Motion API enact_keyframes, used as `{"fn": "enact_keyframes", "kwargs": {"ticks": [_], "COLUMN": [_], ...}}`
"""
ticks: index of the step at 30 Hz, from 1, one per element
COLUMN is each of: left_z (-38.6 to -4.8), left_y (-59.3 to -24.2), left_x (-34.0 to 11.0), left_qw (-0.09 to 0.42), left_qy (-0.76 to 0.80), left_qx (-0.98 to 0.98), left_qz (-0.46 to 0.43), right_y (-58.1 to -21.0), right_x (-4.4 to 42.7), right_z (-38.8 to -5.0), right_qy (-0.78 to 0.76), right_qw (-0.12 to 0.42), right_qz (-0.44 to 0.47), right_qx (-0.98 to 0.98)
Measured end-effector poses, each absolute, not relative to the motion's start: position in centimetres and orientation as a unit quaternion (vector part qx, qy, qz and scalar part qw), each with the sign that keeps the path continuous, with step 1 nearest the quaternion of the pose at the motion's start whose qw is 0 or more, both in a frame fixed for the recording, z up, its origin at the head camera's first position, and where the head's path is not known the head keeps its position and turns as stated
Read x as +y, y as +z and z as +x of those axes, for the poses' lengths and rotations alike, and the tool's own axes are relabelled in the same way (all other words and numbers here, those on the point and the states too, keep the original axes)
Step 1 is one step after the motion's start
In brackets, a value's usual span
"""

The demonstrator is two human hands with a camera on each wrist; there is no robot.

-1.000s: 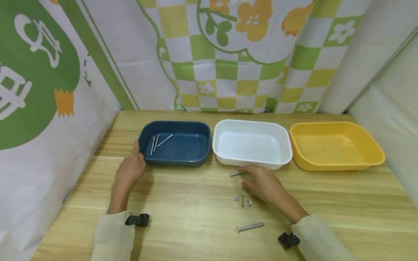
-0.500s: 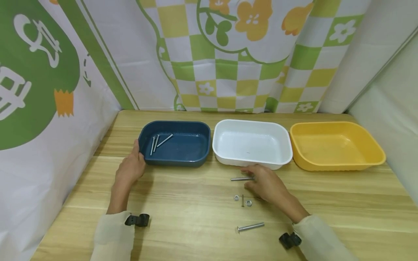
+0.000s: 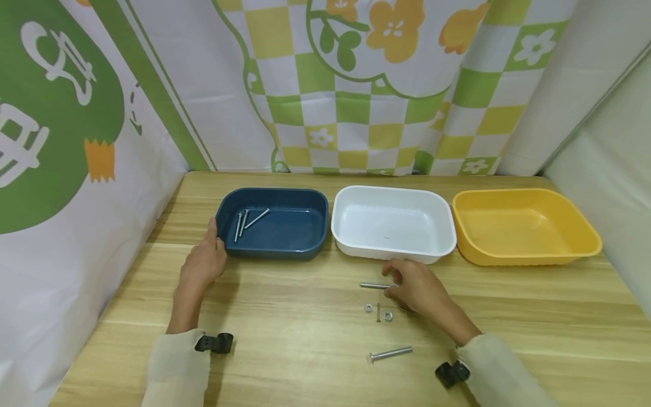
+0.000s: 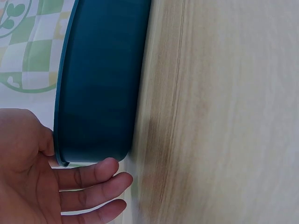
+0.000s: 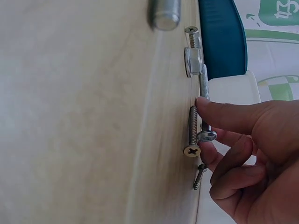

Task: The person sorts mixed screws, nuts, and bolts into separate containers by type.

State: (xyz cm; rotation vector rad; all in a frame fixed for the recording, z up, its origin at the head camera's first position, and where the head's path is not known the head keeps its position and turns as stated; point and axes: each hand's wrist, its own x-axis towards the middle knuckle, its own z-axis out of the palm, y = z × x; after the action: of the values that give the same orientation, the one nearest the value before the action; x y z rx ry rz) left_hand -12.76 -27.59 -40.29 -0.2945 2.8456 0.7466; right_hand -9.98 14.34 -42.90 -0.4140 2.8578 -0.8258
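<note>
The dark-blue tray (image 3: 277, 254) is touched by the relaxed left hand (image 3: 203, 261), perhaps for steadiness; a bolt (image 3: 373, 285) is seemingly pinched by the right hand (image 3: 419, 287).

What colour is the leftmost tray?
The leftmost tray is dark blue, seen best in the head view.

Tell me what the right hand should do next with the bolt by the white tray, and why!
I'd guess the right hand should carry that bolt over to the blue tray. The bolt is already at its fingertips, three similar-looking bolts lie in that tray, and the left hand is touching its side.
</note>
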Motion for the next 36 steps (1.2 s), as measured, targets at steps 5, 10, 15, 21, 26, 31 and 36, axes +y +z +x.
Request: {"fn": "enact_keyframes", "kwargs": {"ticks": [5, 10, 15, 21, 26, 31, 36], "left_z": [-12.8, -12.8, -12.9, -12.8, -12.7, -12.7, -12.6], "left_y": [-40.2, -40.2, -40.3, -40.2, -40.2, -40.1, -40.2], "left_x": [-27.6, -27.5, -27.3, -27.3, -27.4, -27.5, -27.4], "left_qw": [0.091, 0.085, 0.081, 0.078, 0.077, 0.081, 0.083], "left_qy": [0.251, 0.248, 0.249, 0.249, 0.25, 0.253, 0.253], "left_qx": [0.959, 0.96, 0.96, 0.96, 0.96, 0.958, 0.958], "left_qz": [-0.098, -0.099, -0.098, -0.1, -0.102, -0.104, -0.105], "right_y": [-43.1, -43.1, -43.0, -42.9, -42.2, -41.3, -40.3], "right_x": [14.7, 15.0, 15.1, 14.7, 13.7, 12.4, 11.0], "right_z": [-10.1, -10.3, -10.2, -10.2, -10.2, -10.2, -10.4], "right_qy": [-0.306, -0.319, -0.316, -0.323, -0.339, -0.349, -0.343], "right_qw": [0.077, 0.076, 0.077, 0.062, 0.063, 0.069, 0.053], "right_qz": [-0.146, -0.17, -0.174, -0.187, -0.193, -0.205, -0.227], "right_qx": [0.938, 0.929, 0.93, 0.926, 0.918, 0.912, 0.91]}}
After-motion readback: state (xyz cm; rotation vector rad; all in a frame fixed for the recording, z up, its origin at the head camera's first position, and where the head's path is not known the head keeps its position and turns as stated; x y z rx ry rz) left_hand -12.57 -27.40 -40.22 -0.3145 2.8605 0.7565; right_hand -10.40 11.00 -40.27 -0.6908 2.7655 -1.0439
